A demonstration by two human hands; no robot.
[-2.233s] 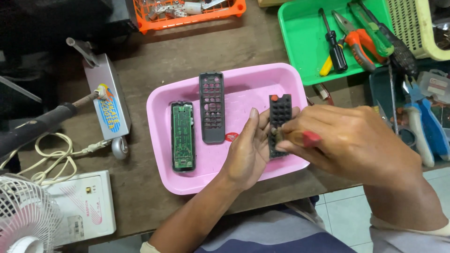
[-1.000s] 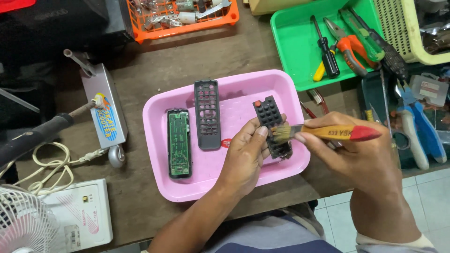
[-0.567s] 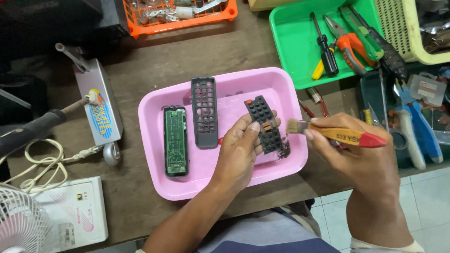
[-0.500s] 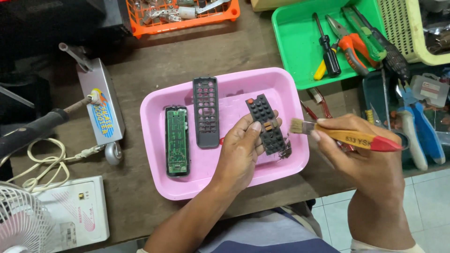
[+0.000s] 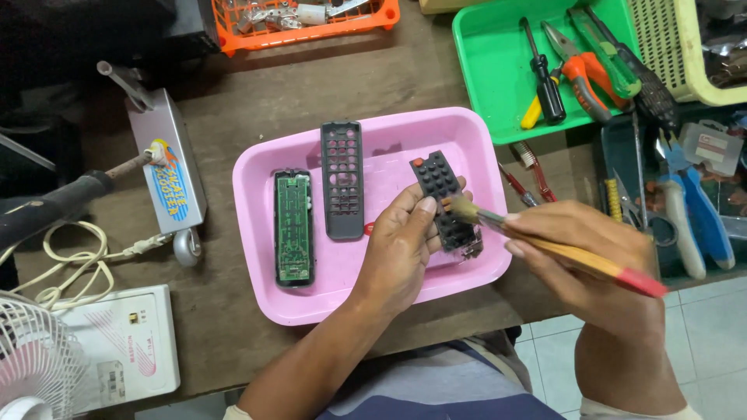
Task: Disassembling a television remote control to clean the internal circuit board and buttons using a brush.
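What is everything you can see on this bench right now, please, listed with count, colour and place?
pink tray: 1, pink, centre of bench
circuit board: 1, green, left in tray
remote cover: 1, black, middle of tray
keypad mat: 1, black, held over tray
brush: 1, wooden with red end, bristles on mat
green tray: 1, green, top right, holding tools
orange basket: 1, top edge
fan: 1, white, bottom left
left hand: holds mat
right hand: holds brush

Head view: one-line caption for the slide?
Left hand holds a black rubber keypad over a pink tray while the right hand touches a small brush to it.
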